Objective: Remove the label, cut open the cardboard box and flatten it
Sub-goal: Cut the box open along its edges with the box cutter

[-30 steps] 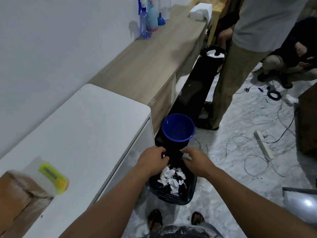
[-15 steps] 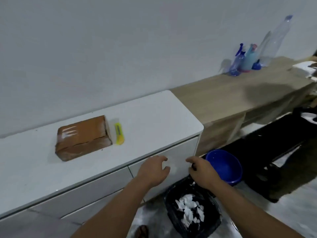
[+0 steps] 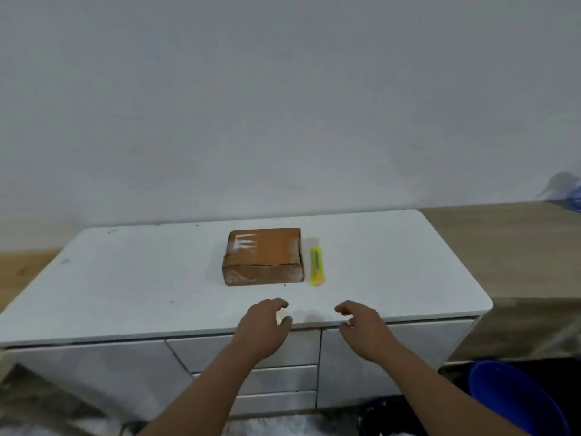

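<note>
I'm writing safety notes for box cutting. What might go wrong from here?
The yellow utility knife lies tight beside the brown cardboard box; the right hand might close its grip near the blade end. White label residue may drag the blade. The left hand, bracing the box, could sit in the cutting path.

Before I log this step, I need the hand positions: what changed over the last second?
Both hands left the bin of white scraps on the floor and rose to the white cabinet's front edge; the left hand and right hand now hover open, holding nothing. The cardboard box and yellow cutter lie side by side as before, untouched.
</note>
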A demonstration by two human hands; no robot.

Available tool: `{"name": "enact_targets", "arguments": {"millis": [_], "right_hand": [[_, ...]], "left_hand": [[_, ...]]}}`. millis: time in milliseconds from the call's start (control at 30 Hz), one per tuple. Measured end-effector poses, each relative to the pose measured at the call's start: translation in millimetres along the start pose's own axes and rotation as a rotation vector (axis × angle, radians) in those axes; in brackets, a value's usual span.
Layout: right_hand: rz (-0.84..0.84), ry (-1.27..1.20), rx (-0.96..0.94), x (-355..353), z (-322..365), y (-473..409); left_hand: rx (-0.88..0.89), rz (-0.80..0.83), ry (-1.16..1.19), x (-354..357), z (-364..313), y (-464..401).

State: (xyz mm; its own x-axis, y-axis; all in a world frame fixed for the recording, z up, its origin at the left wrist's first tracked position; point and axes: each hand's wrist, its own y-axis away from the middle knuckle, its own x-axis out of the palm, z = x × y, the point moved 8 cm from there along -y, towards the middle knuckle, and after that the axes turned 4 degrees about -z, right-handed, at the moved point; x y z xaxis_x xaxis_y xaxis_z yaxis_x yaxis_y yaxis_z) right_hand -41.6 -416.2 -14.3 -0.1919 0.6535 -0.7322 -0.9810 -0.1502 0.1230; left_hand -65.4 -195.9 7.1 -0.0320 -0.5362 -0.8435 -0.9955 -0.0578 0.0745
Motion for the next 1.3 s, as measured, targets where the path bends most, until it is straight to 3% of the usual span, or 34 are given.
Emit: {"name": "enact_targets", "arguments": {"millis": [400,567,800,1067,1300], "right_hand": [[-0.11,0.03,0.017,23.5,63.5,-95.3],[-0.147,0.126,0.075,23.7,61.3,-122.7],[-0.139,0.213,0.144,29.5,52.6,-157.6],[-0.183,0.249,0.216,30.1,40.1,-183.4],[-0.1,0.248,0.315,36.1,23.9,-195.1]], "left_hand": [[0.102,-0.256,0.004,-93.7,62.3,-83.1],[0.044,-0.2,-0.051,-99.9,89.9,-112.2],[-0.081,0.021,0.165,-72.7,118.3,-148.4],[-0.09,0.064,0.192,-67.5,120.2,-174.2],[-0.069,0.079,0.412,-47.0,139.2,-182.7]]}}
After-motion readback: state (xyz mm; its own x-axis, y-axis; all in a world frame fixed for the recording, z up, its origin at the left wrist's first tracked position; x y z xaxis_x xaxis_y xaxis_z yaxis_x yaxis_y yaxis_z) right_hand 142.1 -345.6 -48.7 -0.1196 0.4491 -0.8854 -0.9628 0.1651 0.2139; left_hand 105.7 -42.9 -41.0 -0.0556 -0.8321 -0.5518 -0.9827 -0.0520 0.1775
